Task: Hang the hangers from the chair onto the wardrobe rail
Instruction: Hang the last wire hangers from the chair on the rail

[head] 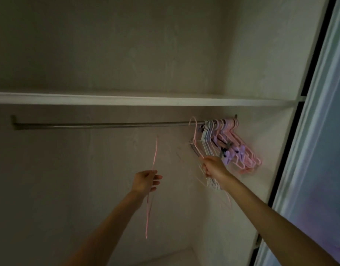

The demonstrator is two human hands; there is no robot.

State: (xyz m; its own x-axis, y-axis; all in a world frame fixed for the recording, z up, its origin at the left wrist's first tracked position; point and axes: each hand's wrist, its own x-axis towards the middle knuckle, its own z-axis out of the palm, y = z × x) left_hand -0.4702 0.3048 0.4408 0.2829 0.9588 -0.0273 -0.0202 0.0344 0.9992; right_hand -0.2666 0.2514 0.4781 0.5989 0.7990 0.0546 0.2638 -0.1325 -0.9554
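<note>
lots of hangers point(232, 144) hang on the rail point(100, 125) above the fingers. right hand point(213, 167) grips one hooked there; left hand point(146, 180) pinches another, not hung yet.

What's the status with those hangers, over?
Left hand holds one pink hanger, off the rail. Right hand steadies another at the bunch. Rail otherwise bare.
</note>
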